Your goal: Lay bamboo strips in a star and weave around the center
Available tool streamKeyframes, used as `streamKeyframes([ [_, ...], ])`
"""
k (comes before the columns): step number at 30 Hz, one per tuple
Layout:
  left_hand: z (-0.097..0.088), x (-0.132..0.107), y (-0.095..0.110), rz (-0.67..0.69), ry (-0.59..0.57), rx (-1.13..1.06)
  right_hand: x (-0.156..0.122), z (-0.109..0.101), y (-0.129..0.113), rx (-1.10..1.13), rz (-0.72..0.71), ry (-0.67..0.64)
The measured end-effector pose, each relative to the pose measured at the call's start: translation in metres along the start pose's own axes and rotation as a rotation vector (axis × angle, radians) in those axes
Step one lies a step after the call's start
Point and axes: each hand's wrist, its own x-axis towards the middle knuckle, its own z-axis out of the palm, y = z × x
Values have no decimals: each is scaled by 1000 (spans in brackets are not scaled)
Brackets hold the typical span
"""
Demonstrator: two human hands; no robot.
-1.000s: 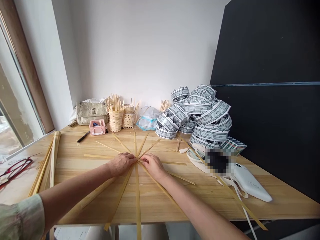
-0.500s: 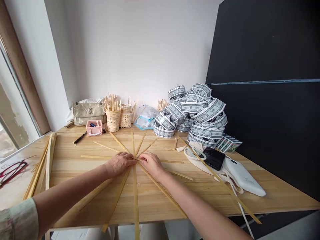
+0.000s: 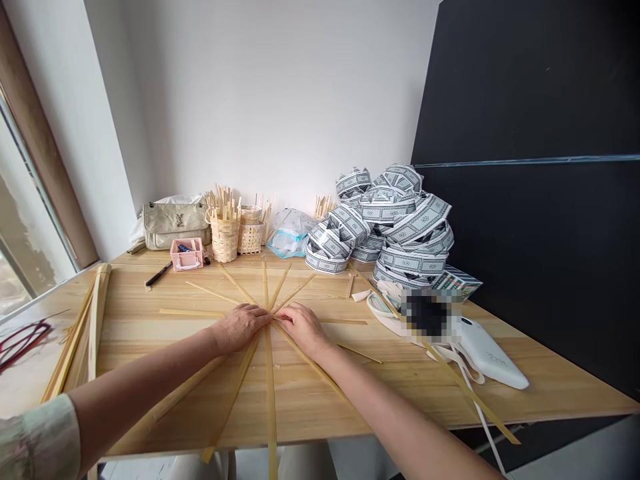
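head view: a star of flat strips [image 3: 271, 353] lies on the wooden table [image 3: 415, 387], its crossing under and between both hands. the left hand [image 3: 243, 327] bends its fingers down on the crossing; i cannot tell whether it pinches anything. the right hand [image 3: 303, 330] pinches a strip end between thumb and fingers, just beside the left fingertips. against half a second ago, the hands have hardly moved, but the strip [image 3: 360, 353] beyond the right wrist shows thinner, and the dark object [image 3: 426, 315] at right, then a clear phone, is now pixelated.

two strips of the star overhang the front edge, as does a long strip [image 3: 465, 383] at right. bare wood lies between the star and the strip bundle [image 3: 75, 340] at left, and between the right forearm and the long strip.

farther back, the beige handbag [image 3: 177, 223] bears a metal monogram, too small to read surely. the white device [image 3: 493, 357] has dark lettering, turned and illegible; the patterned bands [image 3: 413, 233] carry a repeated printed motif.
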Motion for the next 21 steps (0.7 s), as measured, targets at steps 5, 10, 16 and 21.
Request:
streamKeyframes([
  [5, 0, 2, 4, -19, -13, 13, -9, -6, -8, -185, -93, -69],
  [10, 0, 2, 8, -64, 0, -14, -14, -11, -17, -430, -132, -130],
  [16, 0, 1, 8, -113, 6, -67, -12, -14, -20, -309, -78, -181],
  [21, 1, 4, 6, -132, -18, -90, 0, -22, -21, -206, -31, -152],
])
